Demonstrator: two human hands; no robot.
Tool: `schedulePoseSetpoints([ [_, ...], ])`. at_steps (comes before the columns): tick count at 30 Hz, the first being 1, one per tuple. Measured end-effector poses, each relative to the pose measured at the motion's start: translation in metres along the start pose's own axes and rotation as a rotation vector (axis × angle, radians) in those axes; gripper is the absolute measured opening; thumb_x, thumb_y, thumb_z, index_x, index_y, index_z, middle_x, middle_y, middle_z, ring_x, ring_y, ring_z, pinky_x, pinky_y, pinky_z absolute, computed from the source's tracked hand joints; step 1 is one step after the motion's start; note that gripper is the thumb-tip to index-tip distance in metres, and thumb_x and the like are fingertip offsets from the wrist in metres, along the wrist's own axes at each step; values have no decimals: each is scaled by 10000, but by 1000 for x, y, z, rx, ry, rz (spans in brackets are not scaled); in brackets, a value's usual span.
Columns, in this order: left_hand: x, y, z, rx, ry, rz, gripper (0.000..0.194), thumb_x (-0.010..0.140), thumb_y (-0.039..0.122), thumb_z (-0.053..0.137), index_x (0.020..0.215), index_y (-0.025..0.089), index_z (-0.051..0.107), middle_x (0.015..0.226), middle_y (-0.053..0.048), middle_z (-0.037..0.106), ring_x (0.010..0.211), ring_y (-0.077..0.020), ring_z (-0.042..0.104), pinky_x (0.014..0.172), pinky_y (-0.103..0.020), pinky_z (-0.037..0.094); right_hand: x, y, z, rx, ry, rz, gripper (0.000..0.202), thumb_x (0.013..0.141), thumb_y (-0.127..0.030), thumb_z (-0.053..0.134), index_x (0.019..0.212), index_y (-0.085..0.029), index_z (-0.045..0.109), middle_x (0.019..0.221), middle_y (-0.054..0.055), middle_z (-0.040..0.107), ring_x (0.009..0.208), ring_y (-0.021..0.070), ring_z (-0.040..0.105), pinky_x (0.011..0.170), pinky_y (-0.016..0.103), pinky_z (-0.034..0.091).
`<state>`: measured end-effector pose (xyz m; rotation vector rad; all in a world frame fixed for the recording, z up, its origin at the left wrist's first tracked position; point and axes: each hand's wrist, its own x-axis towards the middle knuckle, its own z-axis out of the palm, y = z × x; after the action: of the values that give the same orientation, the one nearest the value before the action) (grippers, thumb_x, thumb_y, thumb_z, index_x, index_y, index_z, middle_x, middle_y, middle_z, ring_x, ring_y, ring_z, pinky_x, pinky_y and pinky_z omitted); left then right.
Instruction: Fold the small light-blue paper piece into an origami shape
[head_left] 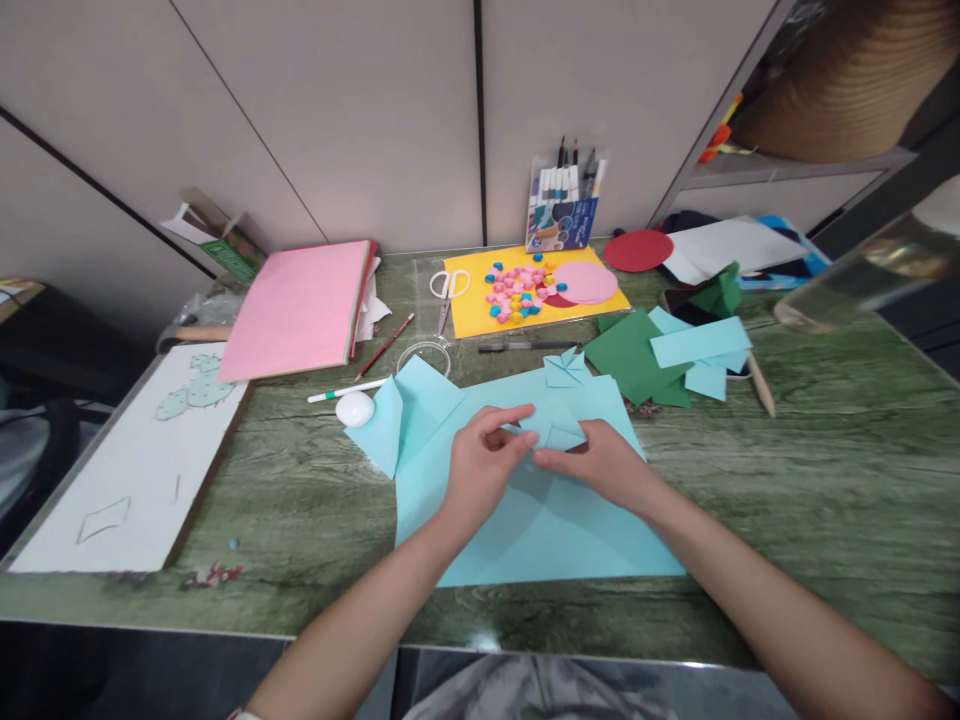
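A small folded piece of light blue paper (555,424) is held between both hands, above a large light blue sheet (540,530). My left hand (487,455) pinches its left side with thumb and fingers. On its right side, my right hand (600,460) grips the lower edge and corner. Just beyond, another folded blue piece (564,368) rests at the sheet's far edge. To the left lie creased blue papers (424,400) with a white egg-shaped object (355,408) beside them.
White scissors (449,285) and a yellow sheet (469,315) with small pink, blue and yellow pieces lie behind. Green paper (637,355) and blue strips (701,345) are at right. A pink stack (300,310) and a white board with drawings (135,470) lie left. A clear bottle (862,275) stands right.
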<state>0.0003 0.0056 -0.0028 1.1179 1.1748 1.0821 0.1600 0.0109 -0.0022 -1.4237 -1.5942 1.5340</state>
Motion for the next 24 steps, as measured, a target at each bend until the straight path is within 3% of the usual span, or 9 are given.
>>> schedulePoseSetpoints([
  [6,1,1,0,12,13,3,248,682,232,692,926,188,693,789,-14,551,602,-85,523,536,-203,416,1,1,-3,38,-9,-1,310,680,-451,643,768,-154,643,678,11,622,651,176,543,599,289,429],
  [11,1,2,0,-54,27,-48,366,632,207,727,993,199,664,725,6,580,600,-85,544,562,-199,452,3,2,-8,62,129,-77,286,707,-444,629,738,-161,637,699,19,621,684,175,541,610,279,422],
  [16,0,4,1,-57,37,-82,290,588,222,759,870,183,703,676,-5,610,617,-109,570,583,-222,481,1,0,-8,67,141,-87,292,694,-457,639,722,-167,645,694,16,625,681,179,552,607,279,425],
  [24,-1,6,1,-83,24,-119,300,576,213,767,869,178,711,652,-2,633,592,-112,580,575,-232,487,-1,1,-6,28,161,-68,293,706,-450,631,674,-159,620,624,1,569,613,151,494,572,270,385],
])
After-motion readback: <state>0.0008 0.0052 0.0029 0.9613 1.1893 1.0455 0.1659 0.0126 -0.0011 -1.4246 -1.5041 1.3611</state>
